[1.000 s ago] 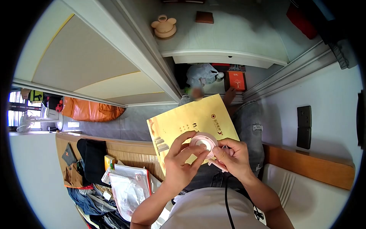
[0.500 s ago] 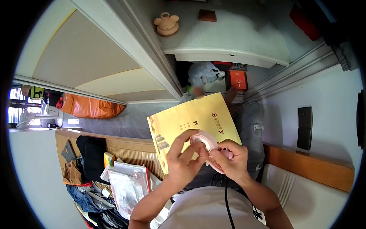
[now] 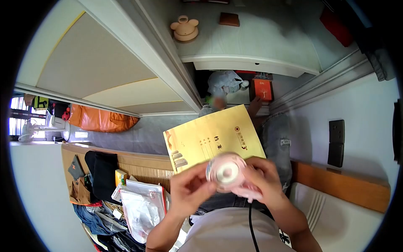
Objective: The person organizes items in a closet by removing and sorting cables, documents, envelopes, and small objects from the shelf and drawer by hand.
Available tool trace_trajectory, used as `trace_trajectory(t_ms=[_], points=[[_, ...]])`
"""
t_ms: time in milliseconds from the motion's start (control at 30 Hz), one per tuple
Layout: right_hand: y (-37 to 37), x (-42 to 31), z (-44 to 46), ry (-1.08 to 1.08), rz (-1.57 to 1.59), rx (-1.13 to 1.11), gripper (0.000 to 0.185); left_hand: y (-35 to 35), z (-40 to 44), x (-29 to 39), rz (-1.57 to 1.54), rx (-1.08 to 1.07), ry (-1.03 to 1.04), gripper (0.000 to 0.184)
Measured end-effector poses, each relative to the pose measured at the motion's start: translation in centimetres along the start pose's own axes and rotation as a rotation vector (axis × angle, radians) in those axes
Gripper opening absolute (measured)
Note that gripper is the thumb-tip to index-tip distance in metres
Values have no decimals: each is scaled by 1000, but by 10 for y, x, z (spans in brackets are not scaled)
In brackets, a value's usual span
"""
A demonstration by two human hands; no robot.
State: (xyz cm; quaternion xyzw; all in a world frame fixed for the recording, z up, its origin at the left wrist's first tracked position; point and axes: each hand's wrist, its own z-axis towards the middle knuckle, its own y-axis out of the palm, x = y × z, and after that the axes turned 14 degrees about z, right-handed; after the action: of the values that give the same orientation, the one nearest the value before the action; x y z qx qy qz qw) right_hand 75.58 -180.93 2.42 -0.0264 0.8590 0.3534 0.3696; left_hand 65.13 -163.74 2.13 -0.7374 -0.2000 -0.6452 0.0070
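Note:
A round pink device [image 3: 227, 171] with a white centre is held above my lap, blurred by motion. My left hand [image 3: 191, 189] grips its left side, thumb at the lower edge. Around the right side and the pink lower part, my right hand [image 3: 264, 180] is closed. Beyond the hands, a yellow paper envelope [image 3: 214, 134] with dark printed characters lies across my legs, its near edge partly hidden by the hands and the device. A black cable [image 3: 251, 227] runs down from near the pink part over my white shirt.
Clothes [image 3: 98, 220], a black cloth [image 3: 100, 176] and a clear plastic bag [image 3: 140, 208] lie on the bed at left. Ahead, a shelf [image 3: 252, 46] carries a beige eared object [image 3: 184, 30] and a brown wallet [image 3: 229, 19]. An orange box [image 3: 263, 90] stands below.
The pink device has turned and its round face now points up toward the camera, slightly lower than before. My left fingers have moved from its centre to its left edge.

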Motion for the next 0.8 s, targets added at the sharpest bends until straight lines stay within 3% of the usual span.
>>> trace_trajectory(t_ms=[33,67,100,133,200,233,300,333,433,533,567,633,733,767,800], points=[[8,-14,-16,-53,-78,-33,20,-1,-13,15,116,-7,-4,46],[11,-24,-28,-279,-272,-157,21,-3,-20,38,175,-135,66,46],[14,-30,-38,-381,-229,-296,19,0,-18,51,230,-254,172,44],[14,-30,-37,-347,4,-570,17,2,-17,63,273,-368,285,43],[17,-29,-44,-212,237,-869,17,27,-14,74,-1,-376,593,28],[30,-41,-48,-355,130,-801,18,33,-13,81,-92,-382,703,27],[58,-60,-59,-636,-77,-643,24,36,-14,93,-177,-392,629,22],[70,-61,-63,-668,-96,-501,24,38,-15,96,-207,-395,604,22],[70,-51,-62,-718,4,-506,20,41,-21,93,-248,-298,562,21],[66,-56,-62,-659,-51,-585,17,32,-10,91,-234,-400,631,33],[62,-58,-60,-660,-53,-586,17,24,0,94,42,-937,516,42],[49,-59,-53,-570,-161,-453,14,17,-27,79,486,-629,364,39],[32,-49,-38,-349,-161,-227,14,24,-17,70,-68,16,35,36],[28,-41,-33,-211,-56,-134,14,25,-11,59,-91,53,41,36],[22,-31,-25,-225,-91,-110,14,22,-8,47,-44,73,17,36]])
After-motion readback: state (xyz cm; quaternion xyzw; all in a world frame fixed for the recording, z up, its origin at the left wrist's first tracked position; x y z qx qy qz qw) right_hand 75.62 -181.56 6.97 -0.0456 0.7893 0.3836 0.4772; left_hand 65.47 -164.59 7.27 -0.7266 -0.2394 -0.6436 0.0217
